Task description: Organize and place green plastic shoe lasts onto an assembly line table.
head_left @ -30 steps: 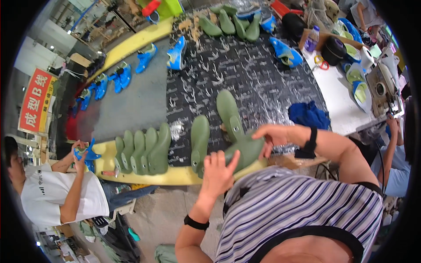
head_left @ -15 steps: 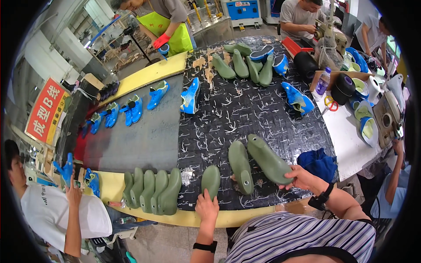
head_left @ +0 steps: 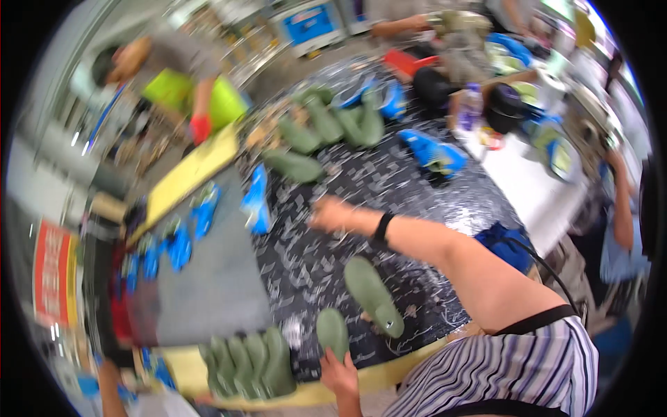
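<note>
- A green shoe mould (head_left: 332, 328) lies near the front edge of the black table cover (head_left: 438, 215), its rounded end pointing away from the person.
- The left hand (head_left: 340, 375) touches its near end with the fingers; whether they grip it cannot be told.
- The right hand (head_left: 332, 214) is stretched out over the black cover, well apart from the left; it is blurred, so how far its fingers are bent cannot be told.
- Just beyond the right hand, apart from it, a lone mould (head_left: 293, 166) lies on its side.
- Between the two hands and to the right, another mould (head_left: 374, 295) lies slantwise, a small round hole showing at its near end.
- To the left of the left hand, a row of moulds (head_left: 240, 365) stands packed side by side along the yellow edge strip (head_left: 313, 394).
- Farther off, a cluster of moulds (head_left: 325, 119) sits beside some blue shoes (head_left: 392, 101).
- More blue shoes rest on the grey mat (head_left: 208, 292) at the left.
- A dark blue cloth (head_left: 511, 257) lies behind the right forearm.
- Beyond it, a purple bottle (head_left: 470, 108) stands by the white table (head_left: 507, 160).
- At the far left, a co-worker wears a red glove (head_left: 200, 129).
</note>
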`<act>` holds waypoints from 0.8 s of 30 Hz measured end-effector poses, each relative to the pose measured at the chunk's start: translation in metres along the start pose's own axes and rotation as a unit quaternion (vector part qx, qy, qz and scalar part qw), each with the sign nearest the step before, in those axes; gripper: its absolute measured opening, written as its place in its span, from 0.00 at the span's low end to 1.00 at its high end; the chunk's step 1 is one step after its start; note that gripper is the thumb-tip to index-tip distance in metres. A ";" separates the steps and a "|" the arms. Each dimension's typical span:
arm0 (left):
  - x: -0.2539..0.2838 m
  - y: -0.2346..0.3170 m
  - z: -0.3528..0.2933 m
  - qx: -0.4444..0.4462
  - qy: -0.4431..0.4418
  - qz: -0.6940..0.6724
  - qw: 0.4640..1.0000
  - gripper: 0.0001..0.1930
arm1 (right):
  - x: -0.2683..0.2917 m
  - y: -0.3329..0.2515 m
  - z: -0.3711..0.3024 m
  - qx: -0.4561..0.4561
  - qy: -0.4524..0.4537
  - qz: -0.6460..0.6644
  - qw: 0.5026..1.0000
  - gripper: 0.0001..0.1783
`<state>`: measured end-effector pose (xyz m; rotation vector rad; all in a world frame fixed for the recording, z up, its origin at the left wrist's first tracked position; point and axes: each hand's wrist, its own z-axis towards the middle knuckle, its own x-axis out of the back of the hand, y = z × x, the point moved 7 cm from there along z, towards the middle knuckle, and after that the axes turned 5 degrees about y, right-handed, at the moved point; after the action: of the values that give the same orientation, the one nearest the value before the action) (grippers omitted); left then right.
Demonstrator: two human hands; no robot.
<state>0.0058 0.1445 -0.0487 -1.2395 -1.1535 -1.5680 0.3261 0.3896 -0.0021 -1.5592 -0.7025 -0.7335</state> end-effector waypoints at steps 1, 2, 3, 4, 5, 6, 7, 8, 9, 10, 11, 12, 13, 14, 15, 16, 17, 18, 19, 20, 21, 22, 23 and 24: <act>-0.004 0.003 -0.003 -0.020 0.017 0.008 1.000 0.32 | -0.018 -0.012 -0.019 0.184 -0.013 -0.047 0.982 0.25; 0.004 -0.005 -0.005 0.026 -0.014 0.001 1.000 0.34 | -0.034 -0.026 -0.051 0.034 -0.036 0.176 0.983 0.30; 0.016 0.001 -0.009 0.027 0.004 0.025 0.999 0.31 | -0.053 -0.038 -0.075 0.117 -0.029 0.126 0.985 0.35; 0.035 0.017 -0.003 0.121 -0.164 -0.006 0.979 0.34 | -0.067 -0.040 -0.111 0.094 -0.032 0.040 0.994 0.37; 0.031 0.014 -0.002 0.093 -0.138 -0.015 0.986 0.33 | -0.072 -0.039 -0.143 0.112 -0.049 0.016 0.992 0.37; 0.024 0.012 -0.002 0.067 -0.113 -0.025 0.991 0.32 | -0.074 -0.034 -0.174 0.164 -0.046 -0.065 0.983 0.34; 0.023 0.020 -0.001 0.048 -0.108 -0.028 0.993 0.32 | -0.086 -0.021 -0.194 0.160 -0.001 -0.107 0.981 0.29; 0.025 0.024 -0.002 0.025 -0.093 -0.015 0.995 0.31 | -0.082 -0.021 -0.212 0.117 0.003 -0.079 0.990 0.27; 0.028 0.028 -0.004 0.001 -0.077 0.000 0.997 0.29 | -0.084 -0.016 -0.223 0.078 0.035 -0.020 0.996 0.29; 0.026 0.024 -0.005 -0.001 -0.071 0.001 0.998 0.29 | -0.079 -0.026 -0.231 0.082 0.041 -0.020 0.996 0.29; 0.025 0.017 -0.005 0.012 -0.033 0.020 0.999 0.28 | -0.082 -0.029 -0.239 0.011 0.012 0.030 0.999 0.30; 0.027 0.017 -0.004 0.018 0.002 0.037 0.999 0.28 | -0.083 -0.026 -0.251 -0.066 -0.014 0.081 0.994 0.31; 0.026 0.017 -0.004 0.013 0.006 0.037 0.999 0.28 | -0.082 -0.027 -0.253 -0.037 0.044 0.042 0.997 0.31; 0.026 0.017 -0.003 0.004 0.012 0.036 0.999 0.27 | -0.085 -0.033 -0.256 -0.038 0.050 0.043 0.997 0.31; 0.027 0.017 -0.001 -0.005 0.018 0.036 0.999 0.25 | -0.089 -0.042 -0.257 -0.044 0.007 0.026 0.999 0.29; 0.029 0.015 0.001 -0.006 0.023 0.036 0.999 0.25 | -0.096 -0.050 -0.257 -0.048 -0.039 0.008 0.998 0.28; 0.033 0.011 0.004 0.007 0.034 0.019 0.999 0.22 | -0.110 -0.058 -0.257 -0.025 -0.052 0.016 0.998 0.27; 0.036 0.008 0.008 0.019 0.044 0.002 0.999 0.20 | -0.138 -0.059 -0.250 -0.006 -0.094 0.048 0.994 0.35; 0.023 -0.010 0.016 0.021 0.048 0.005 0.999 0.20 | -0.150 -0.074 -0.249 0.015 -0.107 0.047 0.993 0.36; 0.015 -0.025 0.026 -0.027 0.138 -0.005 0.990 0.16 | -0.156 -0.086 -0.250 0.028 -0.113 0.047 0.992 0.36; 0.016 -0.030 0.027 -0.073 0.224 -0.016 0.972 0.13 | -0.175 -0.095 -0.249 0.007 -0.124 0.108 0.986 0.37; 0.017 -0.025 0.027 -0.086 0.222 -0.018 0.971 0.13 | -0.188 -0.095 -0.246 -0.019 -0.131 0.170 0.976 0.38; 0.026 -0.034 0.023 -0.063 0.225 -0.029 0.972 0.15 | -0.190 -0.115 -0.251 -0.044 -0.156 0.205 0.965 0.41; 0.044 -0.043 0.016 -0.036 0.232 -0.042 0.971 0.17 | -0.170 -0.146 -0.264 -0.070 -0.221 0.211 0.950 0.44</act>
<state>-0.0399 0.1683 -0.0112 -0.8087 -0.8584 -1.8511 0.0900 0.1377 -0.0236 -1.9510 -0.6128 -0.1129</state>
